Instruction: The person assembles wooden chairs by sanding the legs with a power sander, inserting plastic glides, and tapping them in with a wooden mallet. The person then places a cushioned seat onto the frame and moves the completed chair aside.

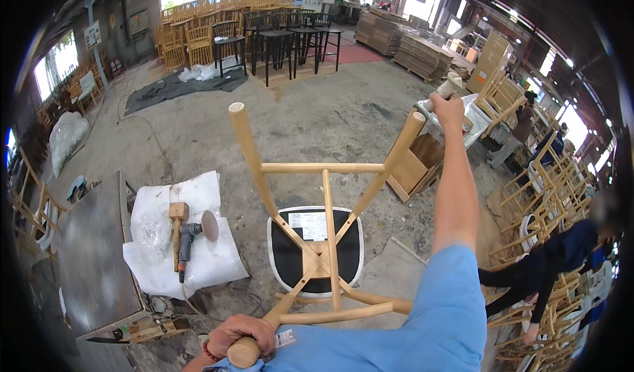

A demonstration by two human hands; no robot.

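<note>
An upside-down wooden chair [322, 168] is in front of me, its pale legs and crossbars uppermost. Its black seat [284, 260] with a white rim shows below the crossed rails, and a white label [310, 227] is stuck to it. My left hand [244, 334] is wrapped round the near left leg, close to its round end. Stretched out to the far right, my right hand [449, 111] is closed on a pale beige, crumpled-looking thing [451, 85] whose kind I cannot make out. It is beyond the far right leg, beside a white-covered surface [477, 118].
At left, a wooden mallet [177, 223] and a disc sander [191, 236] lie on white sheeting [224, 253] beside a dark-topped table [99, 253]. An open wooden box [416, 167] stands beyond the chair. Another person [561, 260] bends among stacked chairs at right. Black stools [274, 38] stand far back.
</note>
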